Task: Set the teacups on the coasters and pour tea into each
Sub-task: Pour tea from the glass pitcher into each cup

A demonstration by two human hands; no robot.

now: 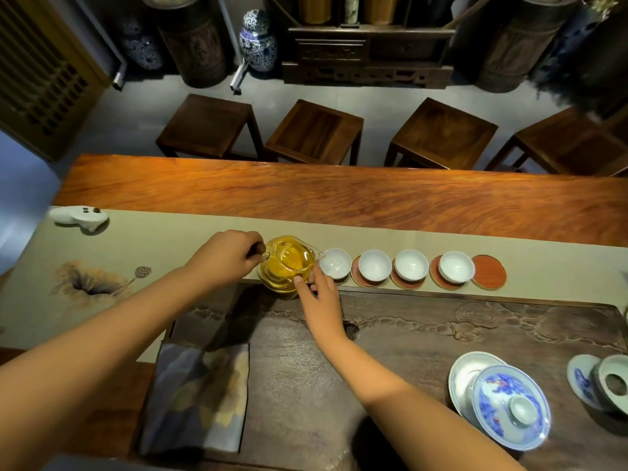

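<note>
A glass pitcher [288, 263] of amber tea stands on the beige runner, its spout toward the cups. My left hand [226, 258] grips its dark handle from the left. My right hand [317, 297] touches the pitcher's near side with straight fingers. Right of the spout runs a row of several white teacups, from the nearest cup [335, 263] to the farthest cup [456, 266], all empty. They sit on or partly over red round coasters. The rightmost coaster [489, 271] is bare.
A carved dark tea tray [424, 328] fills the near side. On it lie a folded cloth [200, 396] at left and a blue-and-white gaiwan [506, 402] at right, with another dish [601, 382] at the edge. A white tea pet [80, 217] sits far left. Stools stand behind the table.
</note>
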